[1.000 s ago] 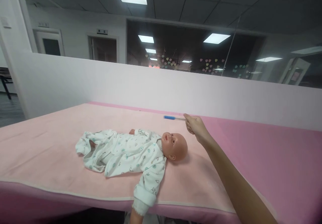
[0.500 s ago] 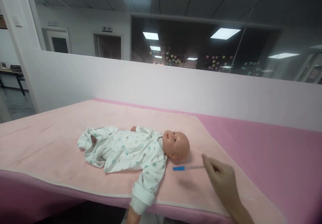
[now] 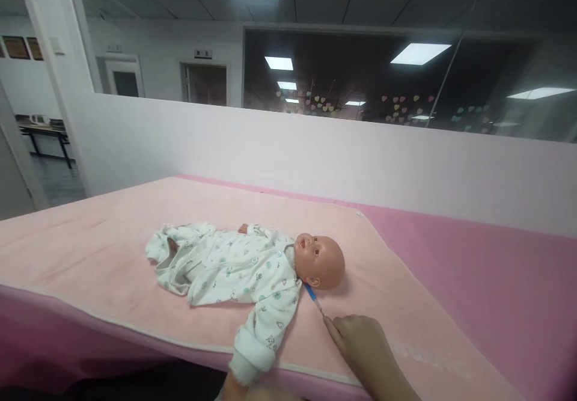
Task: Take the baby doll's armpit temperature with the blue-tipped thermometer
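A baby doll (image 3: 252, 266) in a white patterned outfit lies on its back on a peach-coloured mat (image 3: 117, 251), head to the right. One of its sleeved arms (image 3: 264, 335) hangs over the mat's front edge. My right hand (image 3: 358, 344) is closed on a thin, clear stick with a blue end, which looks like a thermometer (image 3: 314, 296). The blue end touches or lies close to the doll's neck and shoulder, just below its ear. Of my left hand, perhaps only a blurred skin-toned strip (image 3: 273, 394) shows at the bottom edge; its fingers are hidden.
Pink padding (image 3: 496, 275) extends under and to the right of the mat. Behind it runs a low white wall (image 3: 315, 148) with a dark window (image 3: 360, 76) above. A table (image 3: 45, 130) stands in the room at far left.
My right hand has moved left and toward me, turning the thermometer from level to slanted, its blue end now at the doll's neck. A skin-toned strip has appeared at the bottom edge.
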